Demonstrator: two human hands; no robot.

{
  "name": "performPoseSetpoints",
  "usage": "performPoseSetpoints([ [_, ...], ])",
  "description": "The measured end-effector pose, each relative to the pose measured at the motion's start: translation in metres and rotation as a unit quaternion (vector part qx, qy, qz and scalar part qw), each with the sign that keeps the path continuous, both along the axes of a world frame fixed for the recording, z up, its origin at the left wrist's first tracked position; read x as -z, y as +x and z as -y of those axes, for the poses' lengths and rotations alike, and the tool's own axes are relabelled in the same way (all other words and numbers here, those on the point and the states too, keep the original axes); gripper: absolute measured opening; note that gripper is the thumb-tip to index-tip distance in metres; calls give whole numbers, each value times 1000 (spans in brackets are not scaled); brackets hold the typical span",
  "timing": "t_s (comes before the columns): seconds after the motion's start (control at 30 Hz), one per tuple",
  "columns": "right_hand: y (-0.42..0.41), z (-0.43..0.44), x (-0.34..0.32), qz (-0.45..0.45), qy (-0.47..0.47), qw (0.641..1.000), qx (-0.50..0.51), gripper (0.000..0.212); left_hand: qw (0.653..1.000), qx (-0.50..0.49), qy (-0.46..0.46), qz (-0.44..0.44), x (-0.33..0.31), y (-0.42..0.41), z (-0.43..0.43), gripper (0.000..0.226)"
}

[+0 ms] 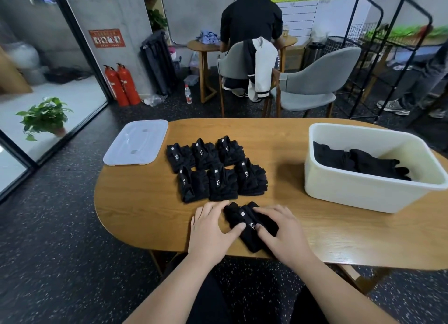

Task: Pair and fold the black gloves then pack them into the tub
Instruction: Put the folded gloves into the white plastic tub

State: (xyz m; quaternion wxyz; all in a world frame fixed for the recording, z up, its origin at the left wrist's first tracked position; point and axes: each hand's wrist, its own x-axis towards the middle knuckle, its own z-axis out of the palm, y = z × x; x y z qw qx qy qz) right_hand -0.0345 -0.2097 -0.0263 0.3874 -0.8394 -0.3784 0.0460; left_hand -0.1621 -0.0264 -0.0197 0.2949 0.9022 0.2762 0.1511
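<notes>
Only one view here, the head cam, so it all gets read from that.

Progress looks decent. Six folded pairs (pixel 215 169) are laid out in two rows of three in the middle of the table (pixel 135 212), white tags up. A seventh pair (pixel 249 224) is being worked at the near edge, just this side of those rows. The tub (pixel 363 192) is parked at the right, well apart from the rows, and loose black gloves (pixel 358 162) are seen inside it, not folded as far as can be told. So roughly: most folding is probably done, but nothing folded looks packed yet, and the stuff in the tub likely needs pairing too. The lid (pixel 137 143) is set aside at the far left corner.

Now the hands. The seventh pair is pressed flat between them. The left hand (pixel 213 229) is laid on its left side, fingers spread fairly wide, thumb tip resting on the cloth beside the tag. The right hand (pixel 281 231) is laid over its right side, fingers loosely spread and flat on top. Nothing is gripped or lifted; the pair is just held down against the table.
</notes>
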Motion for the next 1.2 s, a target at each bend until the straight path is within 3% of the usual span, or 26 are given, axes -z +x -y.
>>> performPoseSetpoints([
  [0.2, 3, 1, 0, -22, 19, 1000, 7, 37, 998, -22, -44, -37, -7, 11, 6, 72],
  [0.43, 5, 4, -2, -60, 57, 996, 27, 34, 982, -13, -189, -17, -31, 32, 17, 80],
  [0.6, 5, 8, -5, -84, 83, 992, 34, 39, 965, -23, -260, 3, -41, 42, 18, 86],
  [0.7, 5, 9, -8, -130, 98, 986, 29, 52, 951, -36, -306, 29, -44, 43, 21, 84],
  [0.83, 8, 9, -13, -158, 96, 982, 32, 71, 945, -33, -321, 62, -50, 39, 22, 81],
  [1.0, 17, 10, -38, -239, 75, 968, -17, 78, 937, 37, -333, 100, -75, 37, 15, 82],
  [1.13, 24, 16, -75, -231, 62, 970, -46, 86, 929, 86, -337, 125, -99, 40, 13, 80],
  [1.2, 29, 19, -93, -218, 72, 972, -44, 79, 923, 98, -344, 140, -109, 45, 14, 79],
])
